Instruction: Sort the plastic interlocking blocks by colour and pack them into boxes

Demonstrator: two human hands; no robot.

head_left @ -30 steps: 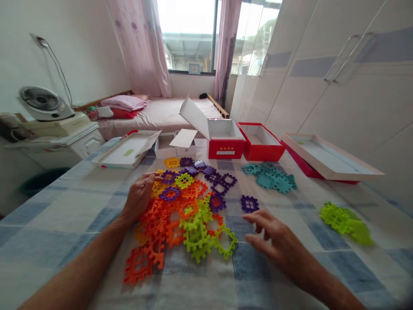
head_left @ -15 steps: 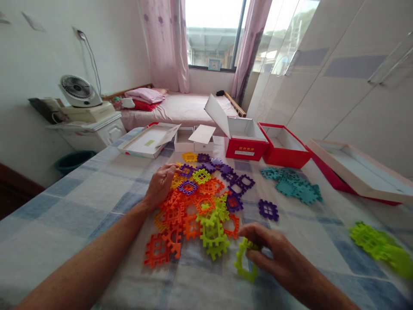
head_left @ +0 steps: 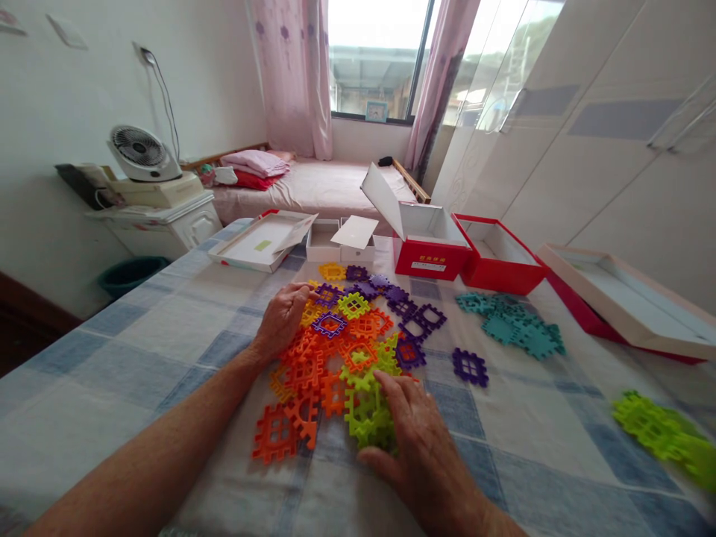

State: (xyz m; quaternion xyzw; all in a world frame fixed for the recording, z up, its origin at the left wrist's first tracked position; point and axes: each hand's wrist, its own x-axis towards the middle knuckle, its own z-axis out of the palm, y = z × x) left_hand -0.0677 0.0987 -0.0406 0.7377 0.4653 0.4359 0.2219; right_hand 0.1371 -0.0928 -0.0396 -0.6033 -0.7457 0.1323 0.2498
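A heap of plastic interlocking building tiles in orange, yellow, purple and lime green lies in front of me. My left hand [head_left: 284,319] rests against the heap's left side, fingers stretched over the edge of the yellow tiles [head_left: 310,313], close to a purple tile [head_left: 327,295]. Beneath its palm lie orange tiles [head_left: 305,369], partly covered. At the near right side, my right hand [head_left: 417,429] has its thumb and fingers around a stack of lime green tiles [head_left: 365,409]. The palm hides part of that stack. Purple tiles [head_left: 411,350] lie just beyond this hand.
Teal tiles [head_left: 520,328] are grouped at the right, with lime green tiles [head_left: 660,432] nearer the right edge. A single purple tile [head_left: 470,367] lies apart. Along the back stand a red box [head_left: 430,257], another red box [head_left: 500,272], white boxes [head_left: 323,242] and a shallow lid [head_left: 632,298].
My right hand has moved left to the green stack, and the green tile it had at the right is gone from that spot. My left hand has barely moved.
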